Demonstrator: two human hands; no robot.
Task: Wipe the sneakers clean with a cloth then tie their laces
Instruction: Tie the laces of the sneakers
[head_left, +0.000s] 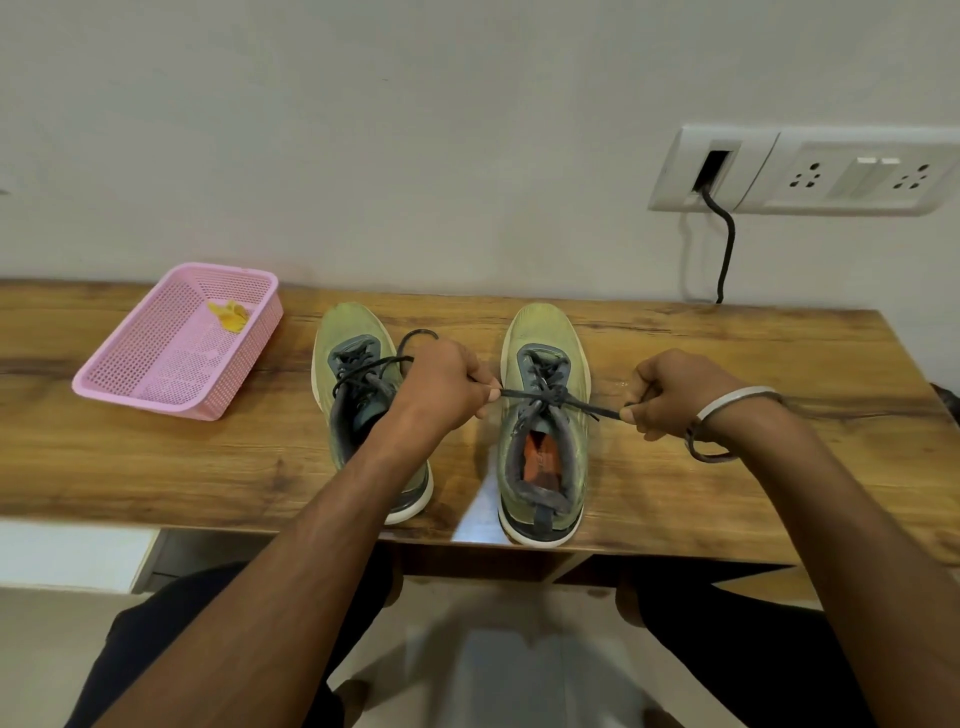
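Two yellow-green sneakers with grey tongues and white soles stand side by side on the wooden table (779, 467), toes toward the wall. My left hand (447, 387) and my right hand (670, 392) each pinch one end of the right sneaker's (543, 332) dark lace (550, 399), pulled taut sideways with a crossing over the tongue. The left sneaker (348, 325) is partly hidden by my left forearm; its laces lie loose in a loop. A yellow cloth (229, 315) lies crumpled in a pink basket (156, 358).
The pink mesh basket sits at the table's back left. A white socket panel (810, 171) is on the wall at right, with a black cable (726, 244) hanging down behind the table. My dark-clad knees are below the front edge.
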